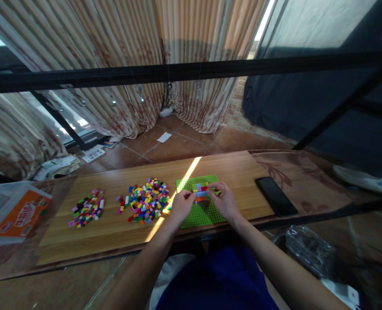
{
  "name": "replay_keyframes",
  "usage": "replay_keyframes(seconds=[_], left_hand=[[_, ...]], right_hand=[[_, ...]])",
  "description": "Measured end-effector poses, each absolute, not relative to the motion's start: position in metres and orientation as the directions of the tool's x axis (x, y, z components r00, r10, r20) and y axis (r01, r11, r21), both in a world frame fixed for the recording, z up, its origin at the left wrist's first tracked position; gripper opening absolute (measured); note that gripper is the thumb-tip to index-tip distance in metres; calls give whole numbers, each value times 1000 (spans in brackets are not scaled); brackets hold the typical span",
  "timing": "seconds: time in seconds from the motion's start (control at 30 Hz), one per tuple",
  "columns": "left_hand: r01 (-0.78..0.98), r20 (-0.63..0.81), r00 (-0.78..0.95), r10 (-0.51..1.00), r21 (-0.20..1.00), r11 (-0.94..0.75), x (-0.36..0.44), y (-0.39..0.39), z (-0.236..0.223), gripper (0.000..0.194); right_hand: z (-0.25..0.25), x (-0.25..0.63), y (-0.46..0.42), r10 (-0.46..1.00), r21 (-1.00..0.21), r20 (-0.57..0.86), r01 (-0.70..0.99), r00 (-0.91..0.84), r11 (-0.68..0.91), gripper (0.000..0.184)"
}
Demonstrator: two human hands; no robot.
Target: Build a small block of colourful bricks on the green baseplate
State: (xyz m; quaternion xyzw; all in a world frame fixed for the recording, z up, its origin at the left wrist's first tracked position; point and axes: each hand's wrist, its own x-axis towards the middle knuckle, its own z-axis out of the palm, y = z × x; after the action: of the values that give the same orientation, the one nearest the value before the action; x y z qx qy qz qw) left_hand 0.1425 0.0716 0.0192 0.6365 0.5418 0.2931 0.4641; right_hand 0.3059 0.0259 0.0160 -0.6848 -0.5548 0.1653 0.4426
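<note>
A green studded baseplate (pixel 199 219) lies on the wooden board, with a small patch of coloured building bricks (pixel 201 193) near its middle, in blue, orange, red and lilac. From the left, my left hand (pixel 182 204) reaches over the plate, thumb and forefinger curled closed beside the bricks; what lies between those fingertips is too small to make out. On the other side, my right hand (pixel 223 200) has its fingers pinched at the right edge of the bricks, next to a red brick (pixel 204 188). Its fingers partly hide that edge.
Left of the plate spreads a big heap of loose bricks (pixel 150 200), with a smaller heap (pixel 88 209) farther left. A clear plastic box (pixel 14 215) with an orange label stands at the far left. A black phone (pixel 275 196) lies to the right. A dark rail (pixel 191 71) crosses beyond the table.
</note>
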Motion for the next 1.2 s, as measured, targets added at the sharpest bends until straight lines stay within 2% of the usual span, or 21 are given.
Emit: replay_keyframes(seconds=[0.17, 0.37, 0.5, 0.77, 0.97, 1.2], left_hand=[[411, -159, 199, 967, 909, 65, 146, 73, 16, 24], [354, -209, 168, 963, 925, 139, 149, 73, 13, 22], [292, -246, 149, 958, 936, 196, 151, 74, 10, 20], [184, -313, 73, 947, 938, 295, 158, 73, 7, 16], [119, -344, 48, 938, 934, 337, 162, 76, 15, 29], [94, -375, 110, 920, 926, 366, 165, 78, 19, 42]], right_hand=[[3, 305, 35, 881, -892, 81, 428, 466, -145, 37], [-3, 303, 43, 885, -953, -71, 230, 461, -197, 41], [-3, 301, 43, 879, -970, -107, 147, 464, -196, 40], [-1, 302, 43, 876, -961, -144, 146, 460, -235, 38], [-3, 304, 48, 871, -943, -97, 236, 482, -236, 37], [-4, 302, 48, 872, -944, -98, 233, 480, -235, 41]])
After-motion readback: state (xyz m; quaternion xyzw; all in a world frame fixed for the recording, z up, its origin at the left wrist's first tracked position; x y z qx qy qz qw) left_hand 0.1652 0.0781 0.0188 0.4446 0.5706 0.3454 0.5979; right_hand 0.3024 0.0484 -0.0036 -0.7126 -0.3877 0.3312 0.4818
